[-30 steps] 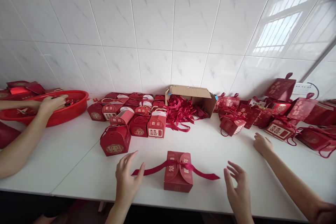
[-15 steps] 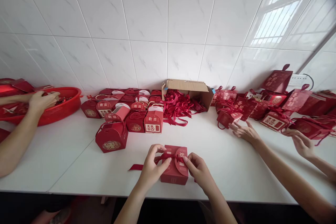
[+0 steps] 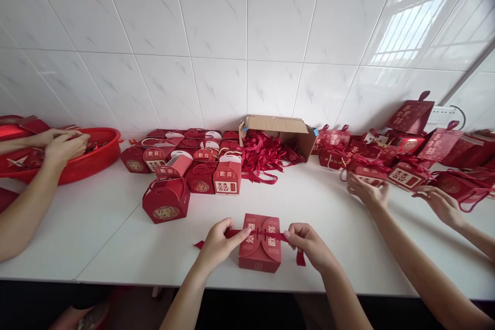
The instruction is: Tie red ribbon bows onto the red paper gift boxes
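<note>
A red gift box with white lettering and curved interlocking flaps sits on the white table in front of me. Across its top runs a dark red ribbon, threaded through slots in the flaps. My left hand pinches the ribbon at the box's left side, its thumb reaching over the top edge. At the right, my right hand grips the other stretch of ribbon, with a loose end hanging below the fingers. Both hands are closed, and the ribbon looks taut between them.
Finished-looking red boxes stand in rows behind. An open cardboard box spills red ribbons. At left, another person's hands are over a red basin. A co-worker's hands handle boxes at right.
My right hand has moved right, away from the box top, pulling the ribbon straight. My left hand has shifted slightly left. The co-worker's hand at right has moved a box back toward the others.
</note>
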{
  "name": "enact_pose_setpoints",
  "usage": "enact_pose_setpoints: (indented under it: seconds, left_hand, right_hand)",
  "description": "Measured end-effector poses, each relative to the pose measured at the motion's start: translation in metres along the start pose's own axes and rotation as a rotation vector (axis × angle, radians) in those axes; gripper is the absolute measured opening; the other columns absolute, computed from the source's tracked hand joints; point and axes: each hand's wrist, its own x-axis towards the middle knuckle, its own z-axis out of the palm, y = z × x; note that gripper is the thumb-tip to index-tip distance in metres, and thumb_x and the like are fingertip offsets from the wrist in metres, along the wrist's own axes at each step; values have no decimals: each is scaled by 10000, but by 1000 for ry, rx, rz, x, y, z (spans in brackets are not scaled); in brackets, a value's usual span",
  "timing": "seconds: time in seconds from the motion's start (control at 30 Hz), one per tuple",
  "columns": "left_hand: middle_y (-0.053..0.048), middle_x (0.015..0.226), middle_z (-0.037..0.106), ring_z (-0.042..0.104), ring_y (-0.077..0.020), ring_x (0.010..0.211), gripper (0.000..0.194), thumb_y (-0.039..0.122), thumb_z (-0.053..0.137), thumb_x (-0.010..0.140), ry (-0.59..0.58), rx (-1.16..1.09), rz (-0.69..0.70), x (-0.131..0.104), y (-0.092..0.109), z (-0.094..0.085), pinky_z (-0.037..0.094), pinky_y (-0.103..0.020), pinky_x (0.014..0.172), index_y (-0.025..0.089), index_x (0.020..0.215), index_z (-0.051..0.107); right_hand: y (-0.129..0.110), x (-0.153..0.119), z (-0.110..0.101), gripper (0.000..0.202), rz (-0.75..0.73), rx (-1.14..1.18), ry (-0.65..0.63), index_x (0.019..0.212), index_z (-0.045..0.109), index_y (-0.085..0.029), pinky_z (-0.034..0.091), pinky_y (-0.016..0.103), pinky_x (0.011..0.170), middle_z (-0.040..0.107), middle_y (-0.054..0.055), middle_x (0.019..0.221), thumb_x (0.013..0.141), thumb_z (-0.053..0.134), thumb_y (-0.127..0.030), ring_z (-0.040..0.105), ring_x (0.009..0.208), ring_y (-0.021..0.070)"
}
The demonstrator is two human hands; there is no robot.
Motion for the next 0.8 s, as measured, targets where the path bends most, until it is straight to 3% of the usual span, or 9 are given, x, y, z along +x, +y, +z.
enact_pose_setpoints:
  seconds: [0.23, 0.47, 0.6, 0.8]
  left_hand:
    - [56, 642, 246, 304, -108, 594, 503, 577, 578, 755, 7, -21, -15, -6, 0, 6, 285, -231, 571, 206, 638, 259]
    - [17, 813, 467, 481, -169, 797, 303, 466, 582, 785, 84, 37, 71, -10, 4, 8, 381, -280, 764, 216, 785, 412]
    - [22, 790, 448, 477, -160, 767, 280, 455, 546, 819, 2, -26, 100, -9, 7, 15, 390, -275, 737, 219, 792, 396]
    - [33, 760, 399, 432, -144, 729, 296, 419, 564, 807, -20, -84, 97, -8, 4, 22, 379, -264, 709, 217, 766, 351]
  right_hand:
    - [-6, -3, -6, 434, -26, -37, -20, 574, 481, -157, 262, 226, 521, 451, -37, 508, 807, 637, -488, 338, 500, 70]
    - [-21, -7, -1, 417, -40, -65, -41, 646, 526, -156, 333, 234, 559, 506, -10, 572, 821, 599, -527, 428, 552, 97]
    - [-26, -10, 12, 398, -34, -127, -6, 665, 447, -181, 262, 217, 489, 401, -52, 571, 803, 635, -503, 344, 512, 77]
    - [-17, -5, 27, 391, -113, -185, 20, 672, 385, -185, 295, 229, 568, 361, -43, 650, 831, 603, -469, 337, 605, 93]
